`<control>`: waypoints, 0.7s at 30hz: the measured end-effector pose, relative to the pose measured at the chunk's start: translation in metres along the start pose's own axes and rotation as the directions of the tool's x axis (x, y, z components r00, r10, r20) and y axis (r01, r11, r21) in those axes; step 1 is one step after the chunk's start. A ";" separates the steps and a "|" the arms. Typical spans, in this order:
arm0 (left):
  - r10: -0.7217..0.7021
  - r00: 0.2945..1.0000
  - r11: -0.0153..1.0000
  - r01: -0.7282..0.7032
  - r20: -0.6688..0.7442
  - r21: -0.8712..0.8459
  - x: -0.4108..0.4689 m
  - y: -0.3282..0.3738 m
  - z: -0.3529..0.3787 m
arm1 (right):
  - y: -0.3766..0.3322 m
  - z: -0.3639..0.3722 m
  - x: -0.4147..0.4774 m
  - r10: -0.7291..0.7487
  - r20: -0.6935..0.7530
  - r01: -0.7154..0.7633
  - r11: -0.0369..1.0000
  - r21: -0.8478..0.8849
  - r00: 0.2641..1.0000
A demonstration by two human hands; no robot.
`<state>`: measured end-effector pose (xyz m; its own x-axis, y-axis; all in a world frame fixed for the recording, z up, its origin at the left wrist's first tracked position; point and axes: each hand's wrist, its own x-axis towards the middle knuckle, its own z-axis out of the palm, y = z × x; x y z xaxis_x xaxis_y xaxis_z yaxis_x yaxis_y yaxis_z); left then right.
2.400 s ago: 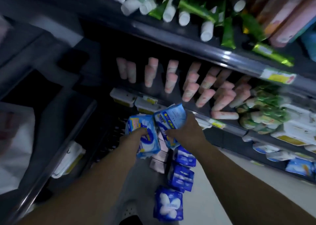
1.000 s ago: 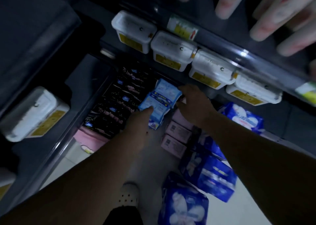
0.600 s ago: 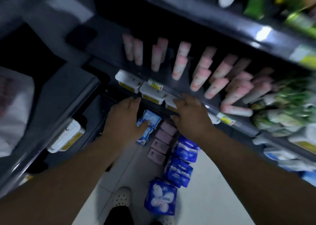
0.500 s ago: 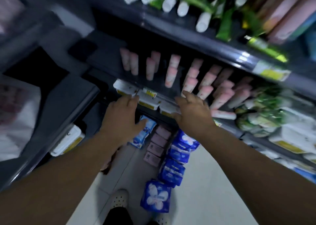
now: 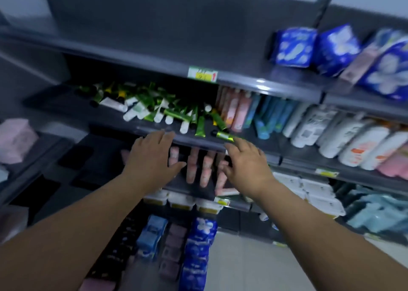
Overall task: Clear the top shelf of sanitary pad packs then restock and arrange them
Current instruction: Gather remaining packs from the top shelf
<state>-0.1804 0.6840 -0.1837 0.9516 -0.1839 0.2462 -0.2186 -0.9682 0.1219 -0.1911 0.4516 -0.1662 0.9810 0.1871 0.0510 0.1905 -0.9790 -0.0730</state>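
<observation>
The fingers of the left hand are held straight and spread, with nothing gripped; those of the right hand are likewise extended and empty. Both hands are raised below the yellow price tag, in front of the shelf edge where green tubes are scattered. Above and to the right of the tag, blue sanitary pad packs are stood on the top shelf, printed faces turned towards the aisle and long axes roughly upright; blur hides finer detail. Far below the tag, dark blue packs are laid on the floor in a row whose long axis runs from the shelving base towards the person.
</observation>
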 end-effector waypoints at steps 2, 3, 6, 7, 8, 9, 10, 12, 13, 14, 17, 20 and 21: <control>0.051 0.998 0.999 -0.051 -0.035 -0.005 0.001 0.015 -0.021 | 0.004 -0.022 -0.017 0.034 -0.048 -0.035 0.999 -0.011 0.998; 0.078 0.995 0.997 -0.078 -0.056 -0.013 0.002 0.021 -0.030 | 0.005 -0.033 -0.024 0.053 -0.060 -0.054 0.998 -0.012 0.997; 0.153 0.984 0.987 -0.157 -0.091 -0.029 0.003 0.038 -0.055 | 0.011 -0.061 -0.047 0.104 -0.094 -0.107 0.994 -0.029 0.990; 0.172 0.982 0.984 -0.175 -0.083 -0.029 0.004 0.044 -0.063 | 0.013 -0.069 -0.054 0.119 -0.111 -0.123 0.992 -0.032 0.987; 0.187 0.980 0.982 -0.190 -0.073 -0.026 0.004 0.050 -0.071 | 0.016 -0.077 -0.062 0.132 -0.124 -0.137 0.990 -0.031 0.983; 0.201 0.977 0.979 -0.203 -0.074 -0.024 0.005 0.056 -0.078 | 0.020 -0.085 -0.069 0.146 -0.136 -0.151 0.988 -0.028 0.980; 0.211 0.974 0.977 -0.214 -0.083 -0.025 0.007 0.063 -0.086 | 0.024 -0.092 -0.075 0.160 -0.147 -0.165 0.986 -0.023 0.976; 0.225 0.969 0.973 -0.228 -0.102 -0.021 0.010 0.079 -0.101 | 0.035 -0.107 -0.086 0.189 -0.176 -0.193 0.981 -0.010 0.966; 0.232 0.966 0.972 -0.236 -0.111 -0.021 0.012 0.087 -0.108 | 0.041 -0.114 -0.090 0.200 -0.191 -0.205 0.979 -0.004 0.961; 0.240 0.962 0.969 -0.244 -0.127 -0.018 0.014 0.096 -0.114 | 0.049 -0.120 -0.094 0.210 -0.208 -0.214 0.977 0.001 0.955; 0.259 0.948 0.965 -0.263 -0.185 0.004 0.021 0.129 -0.130 | 0.073 -0.139 -0.104 0.222 -0.255 -0.229 0.973 0.002 0.941; 0.264 0.942 0.963 -0.271 -0.208 -0.006 0.029 0.166 -0.138 | 0.105 -0.156 -0.112 0.226 -0.294 -0.233 0.972 0.012 0.929; 0.261 0.943 0.963 -0.269 -0.206 -0.014 0.032 0.176 -0.139 | 0.114 -0.160 -0.113 0.224 -0.300 -0.230 0.973 0.016 0.927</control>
<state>-0.2185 0.5313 -0.0206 0.7958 -0.3910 0.4623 -0.4699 -0.8804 0.0643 -0.2862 0.3061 -0.0209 0.9416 -0.0704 0.3293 -0.0399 -0.9943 -0.0986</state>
